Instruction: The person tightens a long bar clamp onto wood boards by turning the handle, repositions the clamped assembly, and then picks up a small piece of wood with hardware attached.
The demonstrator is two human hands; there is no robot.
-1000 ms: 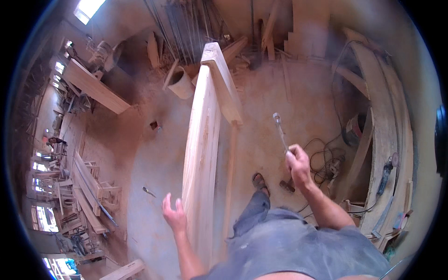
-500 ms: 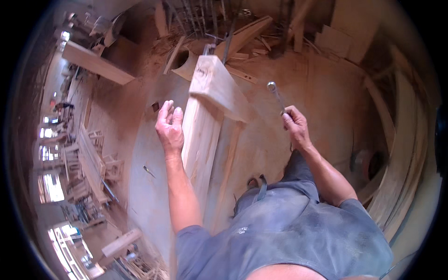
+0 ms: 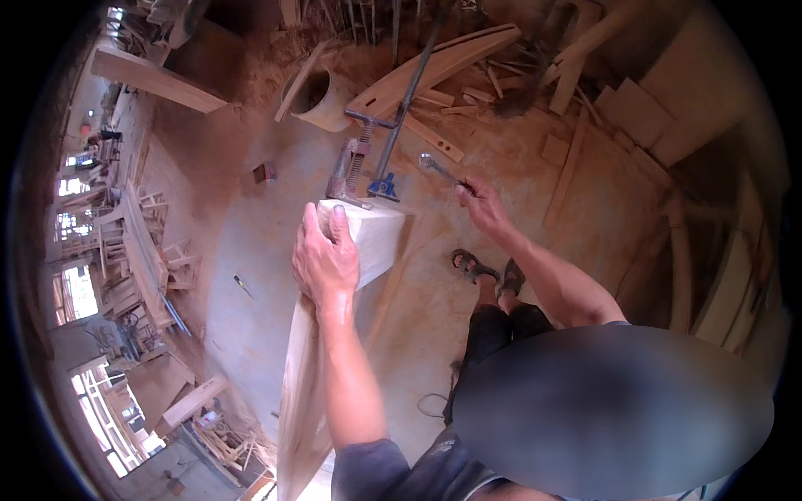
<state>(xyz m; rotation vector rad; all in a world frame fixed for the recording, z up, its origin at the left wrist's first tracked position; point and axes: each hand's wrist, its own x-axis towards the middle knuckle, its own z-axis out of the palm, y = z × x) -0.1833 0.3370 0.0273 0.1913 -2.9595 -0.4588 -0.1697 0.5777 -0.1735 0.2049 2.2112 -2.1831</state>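
My left hand (image 3: pixel 326 263) is on the near end of a pale wooden block (image 3: pixel 376 238), its fingers curled over the left side and its thumb on the top. The block sits at the far end of a long wooden beam (image 3: pixel 299 380) running toward me. My right hand (image 3: pixel 484 204) grips a metal wrench (image 3: pixel 440 169), its ring end pointing left, in the air to the right of the block. Just beyond the block stands a rusty screw clamp (image 3: pixel 355 163) with a crossbar handle. Beside it is a long metal bar (image 3: pixel 403 108) with a blue clamp head (image 3: pixel 383 186).
A round hollow tube (image 3: pixel 322 100) and a curved slotted board (image 3: pixel 443 71) lie on the floor ahead, among wood scraps. A small red-brown block (image 3: pixel 263 173) and a thin tool (image 3: pixel 242 285) are on the floor at left. Stacked furniture parts (image 3: pixel 142 242) line the left side.
My left hand has gone from beside the beam onto the wooden block. My right hand, still holding the wrench, has moved left toward the clamp. The view has shifted, showing more of the clamp.
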